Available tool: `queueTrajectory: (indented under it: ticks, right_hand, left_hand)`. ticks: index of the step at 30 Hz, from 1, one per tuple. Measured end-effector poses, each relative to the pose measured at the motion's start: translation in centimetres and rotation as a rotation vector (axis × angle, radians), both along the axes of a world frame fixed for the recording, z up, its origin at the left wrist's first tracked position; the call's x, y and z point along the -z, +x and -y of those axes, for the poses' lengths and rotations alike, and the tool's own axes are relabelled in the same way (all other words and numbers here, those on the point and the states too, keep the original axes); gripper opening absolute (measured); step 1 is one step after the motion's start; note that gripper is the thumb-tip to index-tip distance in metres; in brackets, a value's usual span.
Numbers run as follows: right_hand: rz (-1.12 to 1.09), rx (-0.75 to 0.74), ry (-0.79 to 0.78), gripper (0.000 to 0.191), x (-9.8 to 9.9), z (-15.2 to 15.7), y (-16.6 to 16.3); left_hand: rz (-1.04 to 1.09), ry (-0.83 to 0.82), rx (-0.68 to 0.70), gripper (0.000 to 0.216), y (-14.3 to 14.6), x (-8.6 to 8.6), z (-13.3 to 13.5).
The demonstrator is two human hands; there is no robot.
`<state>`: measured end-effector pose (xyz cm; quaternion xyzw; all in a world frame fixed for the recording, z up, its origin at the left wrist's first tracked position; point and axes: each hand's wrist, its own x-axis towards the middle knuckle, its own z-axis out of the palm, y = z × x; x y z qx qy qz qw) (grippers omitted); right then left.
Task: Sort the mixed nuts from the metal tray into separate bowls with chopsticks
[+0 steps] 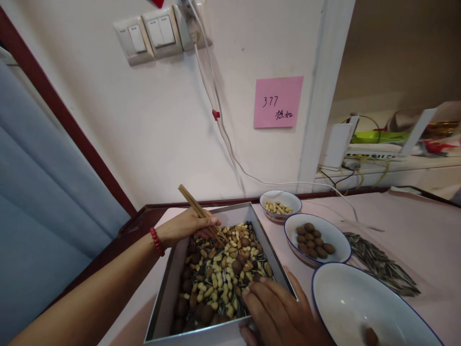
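My left hand [196,222], wearing a red bead bracelet [157,241], is closed around a pair of wooden chopsticks [194,202]. Their tips reach into a mix of peanuts [218,281], round brown nuts [205,313] and striped sunflower seeds in a grey-white box [264,238]. Whether the tips pinch anything cannot be made out. My right hand [277,310] grips the box's near right corner, its fingers over the rim above the nuts and its thumb low by the front wall.
Right of the box stand a small bowl [277,217] of peanuts, a bowl [326,226] of brown nuts, and a large white bowl [345,293] with one brown nut [370,336]. Sunflower seeds [382,264] lie piled on the pink cover. A cable [288,182] runs along the back.
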<state>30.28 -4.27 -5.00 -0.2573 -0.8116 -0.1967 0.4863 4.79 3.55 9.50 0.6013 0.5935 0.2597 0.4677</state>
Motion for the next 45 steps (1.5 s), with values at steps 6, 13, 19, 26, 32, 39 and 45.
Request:
queueTrajectory:
  ticks: [6,13,19,26,32,39,45]
  right_hand:
    - [-0.062,-0.003,-0.022,0.025,-0.5,0.2,-0.2]
    - [-0.082,0.01,-0.012,0.024,-0.5,0.3,-0.5]
    - [-0.057,0.029,0.023,0.025,-0.4,0.2,-0.3]
    - [-0.031,0.041,0.056,0.024,-0.8,0.0,-0.3]
    - [-0.049,0.038,0.028,0.023,-0.9,0.1,-0.3]
    - [-0.082,0.01,-0.011,0.023,-0.7,0.3,-0.4]
    - [-0.114,-0.005,-0.008,0.027,-0.9,0.2,-0.6]
  left_hand:
    - [0.122,-0.005,-0.125,0.036,-0.3,0.3,0.3]
    - [0.334,-0.024,-0.25,0.017,-0.6,-0.9,0.0]
    - [0.43,0.122,-0.236,0.02,5.1,-4.1,-4.1]
    - [0.33,0.309,-0.211,0.02,12.2,-3.5,-9.1]
    - [0.266,0.325,-0.167,0.028,8.6,-4.4,-4.6]
    - [0.003,0.274,-0.126,0.049,2.1,-3.3,2.0]
    - [-0.157,0.283,-0.129,0.049,0.3,0.1,0.5]
